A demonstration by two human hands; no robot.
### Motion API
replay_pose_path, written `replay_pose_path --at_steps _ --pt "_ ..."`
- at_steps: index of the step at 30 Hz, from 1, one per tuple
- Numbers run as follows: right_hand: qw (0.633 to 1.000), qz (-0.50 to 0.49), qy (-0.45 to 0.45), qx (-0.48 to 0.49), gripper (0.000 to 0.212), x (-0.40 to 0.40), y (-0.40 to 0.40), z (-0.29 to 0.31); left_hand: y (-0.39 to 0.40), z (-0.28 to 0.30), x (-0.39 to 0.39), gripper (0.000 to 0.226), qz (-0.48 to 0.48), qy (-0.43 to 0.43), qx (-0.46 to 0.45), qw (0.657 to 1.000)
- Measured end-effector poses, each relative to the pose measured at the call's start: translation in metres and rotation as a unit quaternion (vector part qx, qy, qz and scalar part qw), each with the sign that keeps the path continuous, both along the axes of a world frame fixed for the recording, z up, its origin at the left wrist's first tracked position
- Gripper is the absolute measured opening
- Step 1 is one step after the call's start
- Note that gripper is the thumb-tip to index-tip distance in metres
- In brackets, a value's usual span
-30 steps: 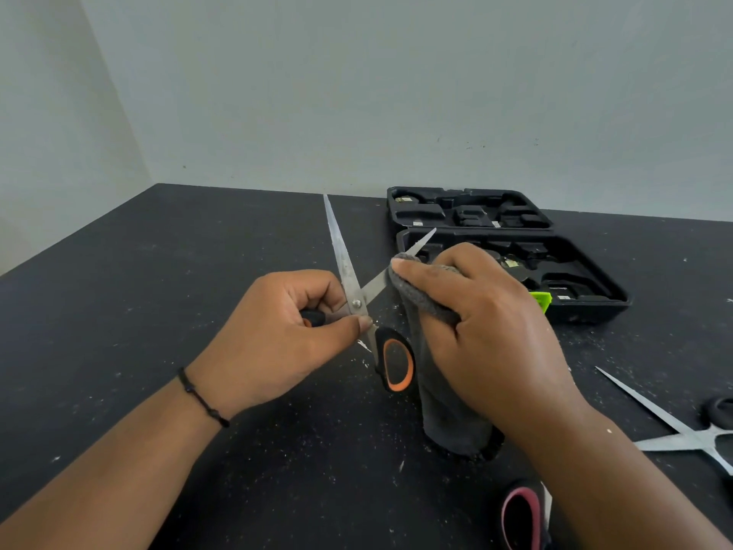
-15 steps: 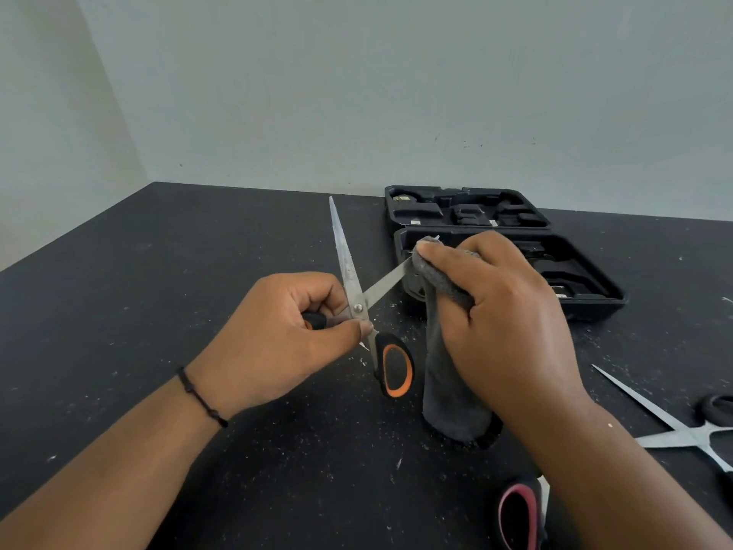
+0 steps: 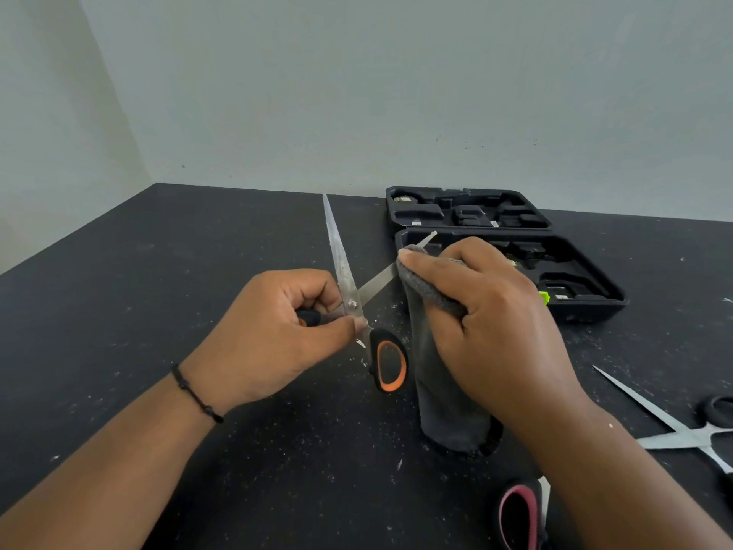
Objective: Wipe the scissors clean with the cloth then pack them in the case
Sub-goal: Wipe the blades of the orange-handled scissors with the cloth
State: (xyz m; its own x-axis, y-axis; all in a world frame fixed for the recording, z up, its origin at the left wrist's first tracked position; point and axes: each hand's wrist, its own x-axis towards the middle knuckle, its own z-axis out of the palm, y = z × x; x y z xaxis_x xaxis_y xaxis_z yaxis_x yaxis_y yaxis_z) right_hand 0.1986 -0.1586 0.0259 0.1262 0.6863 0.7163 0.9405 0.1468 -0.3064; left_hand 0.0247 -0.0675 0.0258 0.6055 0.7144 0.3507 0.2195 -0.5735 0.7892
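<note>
Orange-handled scissors (image 3: 349,295) splayed open above the table (image 3: 119,311). My left hand (image 3: 269,339) pinches them at the pivot; my right hand (image 3: 488,323), gripping the grey cloth (image 3: 440,375) around one blade, has slid back from the tip. Case (image 3: 595,307) lies open behind.

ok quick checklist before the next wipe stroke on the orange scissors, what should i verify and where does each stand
1. Left hand grips the orange-handled scissors near the pivot: ok.
2. Right hand pinches the grey cloth round the lower blade: ok.
3. Blades spread apart so each can be wiped separately: ok.
4. Right-hand fingers kept off the cutting edge: cannot tell, cloth covers the contact.
5. Upright blade clean: not ok, it looks smudged.
6. Case open and lying flat behind the hands for packing: ok; whether a slot fits the scissors, cannot tell.
</note>
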Motion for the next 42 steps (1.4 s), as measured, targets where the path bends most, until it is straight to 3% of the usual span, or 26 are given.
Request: replay_pose_path --at_steps 5,9,22,29,37,42 --pt "0.998 -0.053 0.022 0.039 0.034 0.003 0.0 0.002 0.001 -0.003 0.001 0.022 -0.007 0.004 0.014 1.0" --pt "0.999 -0.007 0.013 0.035 0.038 0.002 -0.001 0.003 0.004 -0.003 -0.001 0.022 -0.016 -0.015 0.014 1.0" --pt "0.995 -0.026 0.032 0.092 0.033 0.003 -0.001 0.005 0.005 -0.003 -0.003 0.03 -0.039 -0.033 0.01 0.999" --pt "0.986 -0.066 0.082 0.132 0.038 0.011 -0.003 0.009 0.007 -0.006 0.0 0.031 0.014 -0.029 0.012 0.999" --pt "0.999 -0.005 -0.034 0.035 0.028 -0.019 0.0 0.0 0.005 -0.005 0.002 0.02 0.019 -0.023 -0.037 0.999" --pt "0.998 -0.038 -0.031 0.046 0.029 -0.016 0.0 0.001 0.003 -0.003 0.001 0.023 -0.009 -0.034 -0.041 0.999"
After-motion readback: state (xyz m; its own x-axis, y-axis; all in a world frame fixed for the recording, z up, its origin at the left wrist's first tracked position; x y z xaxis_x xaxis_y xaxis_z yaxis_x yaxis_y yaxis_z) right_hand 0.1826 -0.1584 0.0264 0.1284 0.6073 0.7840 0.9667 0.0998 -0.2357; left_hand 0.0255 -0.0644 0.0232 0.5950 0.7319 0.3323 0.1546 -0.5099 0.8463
